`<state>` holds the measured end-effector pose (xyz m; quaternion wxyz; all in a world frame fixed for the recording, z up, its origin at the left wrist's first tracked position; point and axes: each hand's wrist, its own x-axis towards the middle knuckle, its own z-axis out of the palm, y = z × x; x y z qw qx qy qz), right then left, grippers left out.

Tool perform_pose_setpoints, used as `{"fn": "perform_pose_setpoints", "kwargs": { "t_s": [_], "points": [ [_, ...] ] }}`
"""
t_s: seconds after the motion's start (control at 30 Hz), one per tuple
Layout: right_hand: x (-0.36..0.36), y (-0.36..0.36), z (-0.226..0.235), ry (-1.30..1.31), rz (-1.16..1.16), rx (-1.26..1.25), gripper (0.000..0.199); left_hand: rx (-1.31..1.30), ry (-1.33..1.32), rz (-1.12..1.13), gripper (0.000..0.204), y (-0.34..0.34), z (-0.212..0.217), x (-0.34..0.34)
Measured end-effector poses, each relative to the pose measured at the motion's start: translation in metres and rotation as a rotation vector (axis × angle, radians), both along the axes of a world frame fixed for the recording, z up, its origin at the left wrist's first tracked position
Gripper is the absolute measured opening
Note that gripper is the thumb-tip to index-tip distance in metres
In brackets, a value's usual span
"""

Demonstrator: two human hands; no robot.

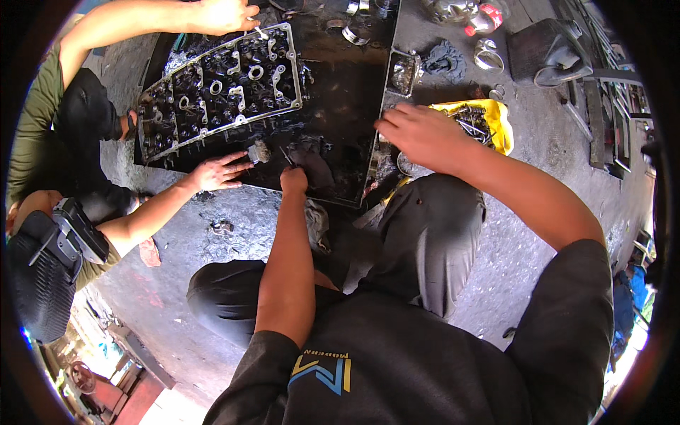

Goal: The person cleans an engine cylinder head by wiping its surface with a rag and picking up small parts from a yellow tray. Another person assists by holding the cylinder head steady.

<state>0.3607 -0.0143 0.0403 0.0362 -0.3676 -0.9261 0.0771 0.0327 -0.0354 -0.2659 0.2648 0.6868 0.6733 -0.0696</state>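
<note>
My left hand (294, 181) is closed around a thin dark rod (286, 155) at the near edge of a black, oily tray (340, 92). A dark rag (312, 167) lies in the tray just right of that hand. My right hand (419, 136) reaches over the tray's right rim, its fingers loosely bent; I see nothing in them, though the fingertips are partly hidden. In the tray's left part rests a metal cylinder head (223, 92) with many round openings. A brush (259, 151) is beside a co-worker's hand (218, 173).
The co-worker's other hand (225, 15) is over the cylinder head's far edge. Right of the tray are a yellow container (501, 127) of metal parts, a small metal-part box (404, 73), a grey rag (445, 61), a plastic bottle (489, 17) and a black jerrycan (549, 51).
</note>
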Motion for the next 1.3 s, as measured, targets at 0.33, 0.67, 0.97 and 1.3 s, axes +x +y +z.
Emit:
{"fn": "perform_pose_setpoints", "kwargs": {
  "t_s": [0.33,0.67,0.97,1.3],
  "points": [
    [-0.080,0.027,-0.033,0.024,-0.175,-0.127,0.026,0.219,-0.008,0.124,0.024,-0.002,0.015,0.020],
    [0.093,0.078,-0.018,0.259,-0.507,-0.170,0.031,0.162,0.427,-0.609,0.024,-0.007,0.042,0.027],
    [0.232,-0.053,-0.115,-0.209,-0.862,-0.430,0.063,0.238,0.326,-0.463,0.022,-0.015,0.037,0.023],
    [0.157,-0.046,-0.174,-0.343,-1.151,-0.330,0.095,0.077,-0.083,0.055,0.041,-0.028,0.021,0.030]
  ]
}}
